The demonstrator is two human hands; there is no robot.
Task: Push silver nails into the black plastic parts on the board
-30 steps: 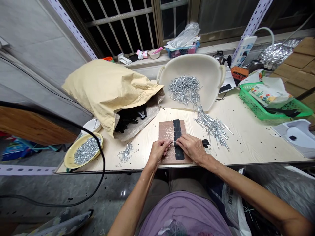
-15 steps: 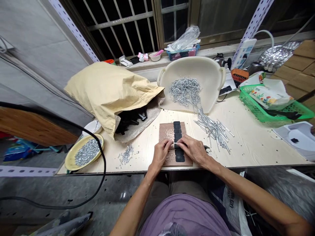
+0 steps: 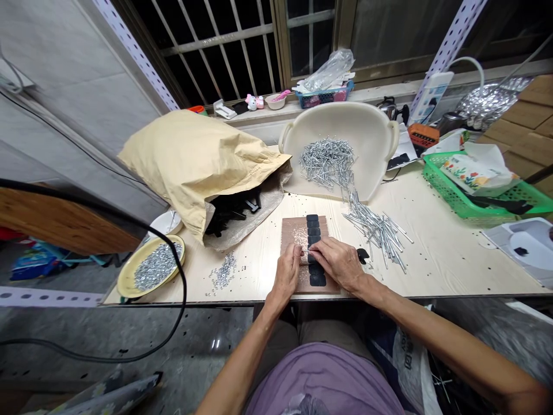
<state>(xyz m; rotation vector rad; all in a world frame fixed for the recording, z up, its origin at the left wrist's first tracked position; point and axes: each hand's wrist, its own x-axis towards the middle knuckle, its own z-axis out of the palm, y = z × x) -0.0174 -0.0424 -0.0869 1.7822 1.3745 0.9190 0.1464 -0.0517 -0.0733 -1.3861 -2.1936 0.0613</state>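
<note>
A small brown board [image 3: 290, 226] lies at the table's near edge, with a column of black plastic pieces [image 3: 313, 225] down its middle and tiny silver bits scattered on its left half. My left hand [image 3: 288, 274] rests on the board with its fingers pinched. My right hand [image 3: 339, 261] is pinched too. Between the two hands runs a thin silver nail [image 3: 306, 251], held over the black column. One loose black piece [image 3: 362, 253] lies just right of my right hand.
Long nails [image 3: 378, 227] spill from a tilted white tub [image 3: 367, 124] behind the board. A tan sack [image 3: 190, 161] of black parts lies at left, a yellow plate [image 3: 125, 283] of small silver parts at far left, a green basket [image 3: 458, 199] at right.
My hands have stayed pinched together over the board, shifting only slightly; my left hand's fingers now sit a little lower on it. The camera has shifted a little.
</note>
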